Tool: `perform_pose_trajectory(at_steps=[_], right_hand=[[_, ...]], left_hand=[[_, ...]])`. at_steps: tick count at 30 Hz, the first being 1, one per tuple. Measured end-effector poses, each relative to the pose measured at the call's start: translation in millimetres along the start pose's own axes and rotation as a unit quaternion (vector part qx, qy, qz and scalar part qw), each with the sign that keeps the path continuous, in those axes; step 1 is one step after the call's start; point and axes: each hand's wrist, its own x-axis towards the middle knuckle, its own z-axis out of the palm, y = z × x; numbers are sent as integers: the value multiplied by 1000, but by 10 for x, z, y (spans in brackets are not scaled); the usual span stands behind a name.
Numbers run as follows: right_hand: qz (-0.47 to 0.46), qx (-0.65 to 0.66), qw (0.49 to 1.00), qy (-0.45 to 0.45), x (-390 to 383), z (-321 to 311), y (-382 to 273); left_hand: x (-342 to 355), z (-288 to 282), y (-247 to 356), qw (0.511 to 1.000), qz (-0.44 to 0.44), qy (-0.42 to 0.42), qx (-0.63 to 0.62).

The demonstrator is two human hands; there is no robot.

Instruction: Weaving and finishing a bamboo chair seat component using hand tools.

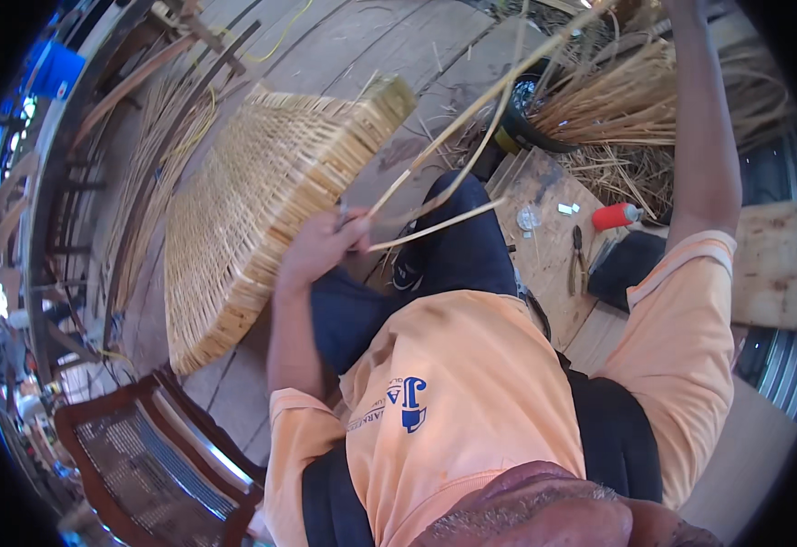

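Observation:
A broad, pale woven wicker panel (257, 196) with a thick wrapped edge stands tilted on my left. My left hand (326, 244) is closed at its near edge, fingers pinched on a cane strip (449, 133). From those fingers the long strip runs up and right toward the top of the view. A second, shorter strip end (439, 224) sticks out to the right of the same hand, over my knee. My right forearm (704, 137) is stretched far forward on the right, and the hand itself lies past the top edge.
On a wooden board (544, 219) to the right are pliers (578, 260) and a red spool (613, 216). Behind it, a bundle of cane strips (636, 91) spreads from a dark bucket (519, 128). A caned wooden chair part (143, 456) is at lower left; a blue bucket (55, 69) is at far left.

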Motion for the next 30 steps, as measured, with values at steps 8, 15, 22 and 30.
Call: perform_pose_trajectory(at_steps=[8, 15, 22, 30], right_hand=[[212, 125, 969, -34, -285, -597, 2070], [247, 137, 957, -68, -366, -213, 2210], [251, 162, 948, -112, 139, -485, 2430], [130, 90, 987, -40, -804, 350, 1042]], left_hand=[[-1295, -735, -175, 980, -182, 73, 21], [-1669, -740, -115, 941, -226, 177, 180], [-2044, -794, 33, 854, -291, 236, 360], [-2171, -671, -1001, 894, -346, 227, 175]])
